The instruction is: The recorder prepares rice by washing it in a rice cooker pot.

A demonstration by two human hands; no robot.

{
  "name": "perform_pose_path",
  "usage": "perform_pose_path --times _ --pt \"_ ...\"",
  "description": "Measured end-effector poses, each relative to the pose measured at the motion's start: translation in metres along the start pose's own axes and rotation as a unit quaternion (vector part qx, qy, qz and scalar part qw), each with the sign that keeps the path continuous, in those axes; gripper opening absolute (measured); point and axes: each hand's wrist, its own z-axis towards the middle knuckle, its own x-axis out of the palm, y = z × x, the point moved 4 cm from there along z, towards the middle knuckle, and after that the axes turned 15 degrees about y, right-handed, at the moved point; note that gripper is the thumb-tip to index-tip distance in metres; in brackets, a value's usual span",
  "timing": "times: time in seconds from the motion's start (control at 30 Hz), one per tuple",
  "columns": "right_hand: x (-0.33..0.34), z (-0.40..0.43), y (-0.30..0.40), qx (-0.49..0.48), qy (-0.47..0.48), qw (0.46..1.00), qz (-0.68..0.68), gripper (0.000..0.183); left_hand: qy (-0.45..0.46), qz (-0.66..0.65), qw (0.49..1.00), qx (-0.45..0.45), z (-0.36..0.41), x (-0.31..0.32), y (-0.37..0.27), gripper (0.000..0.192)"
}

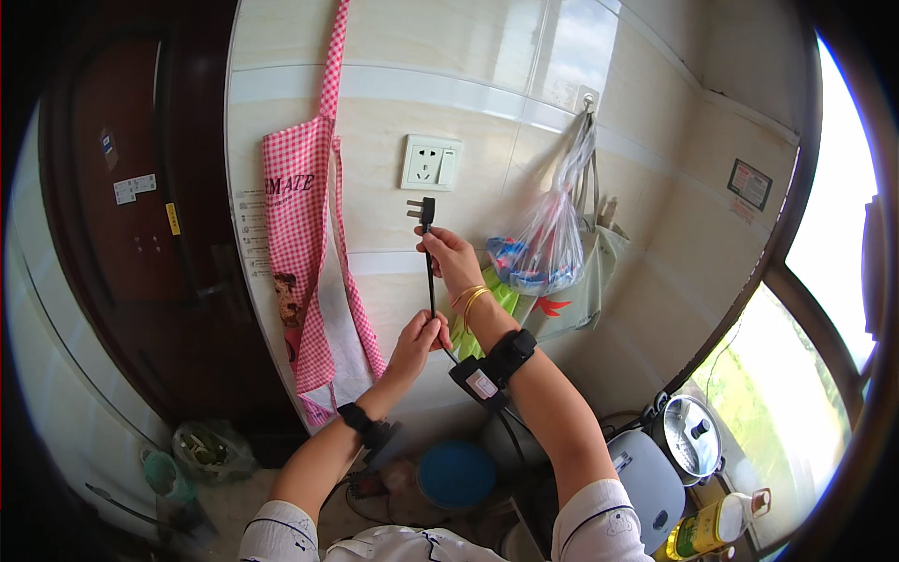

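Observation:
A black three-pin power plug point(427, 209) points up in front of the tiled wall, its metal prongs facing left. My right hand point(455, 258) pinches the cord just under the plug body. Lower down, my left hand point(420, 338) grips the same black power cord point(430, 284), which runs taut between both hands. A white wall socket point(421, 163) with a switch is set in the tiles a little above the plug. Plug and socket are apart. Past my left hand the cord trails down and is partly hidden by my right forearm and the wrist device.
A pink checked apron point(298, 232) hangs left of the socket, beside a dark door point(126, 281). Plastic bags point(555, 239) hang from a hook at right. A grey appliance point(646, 478), a lidded pot point(687, 439) and an oil bottle point(709, 527) stand by the window. Below is a blue round lid point(456, 474).

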Motion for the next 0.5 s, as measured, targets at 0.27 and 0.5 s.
perform_pose_path --times 0.27,0.5 --pt "-0.033 0.013 -0.002 -0.034 -0.037 0.997 -0.053 0.018 -0.04 -0.008 0.999 -0.035 0.029 0.0 0.02 0.016" --pt "-0.026 -0.046 -0.03 -0.108 -0.131 0.934 -0.314 0.029 0.07 -0.003 0.992 -0.104 0.032 -0.006 0.029 0.021"
